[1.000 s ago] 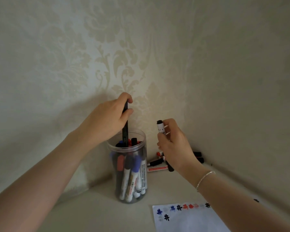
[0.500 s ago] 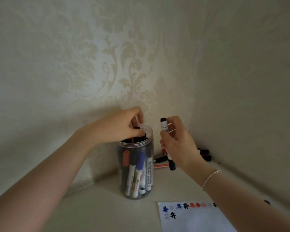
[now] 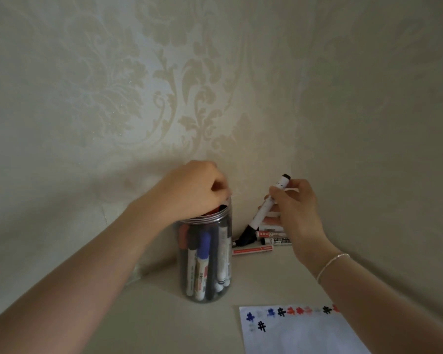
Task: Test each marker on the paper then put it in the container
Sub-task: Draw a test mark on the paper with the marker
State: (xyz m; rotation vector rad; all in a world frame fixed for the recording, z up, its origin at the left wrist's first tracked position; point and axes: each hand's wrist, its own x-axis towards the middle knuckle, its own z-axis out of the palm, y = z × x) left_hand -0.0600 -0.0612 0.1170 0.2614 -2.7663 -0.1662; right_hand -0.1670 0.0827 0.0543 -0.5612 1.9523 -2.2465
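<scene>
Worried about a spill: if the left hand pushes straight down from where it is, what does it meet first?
Probably the marker tops inside the clear jar; the left hand sits right over its mouth.

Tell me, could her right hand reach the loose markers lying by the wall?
Probably not yet: the right hand hovers beside the loose markers, nothing between, but it already holds a white black-capped marker.

Cream damask wallpaper (image 3: 164, 85), white paper (image 3: 304, 335) dotted with blue, black and red marks, white marker (image 3: 266, 208) with black cap, clear container (image 3: 205, 261) of blue, black, red caps.
</scene>
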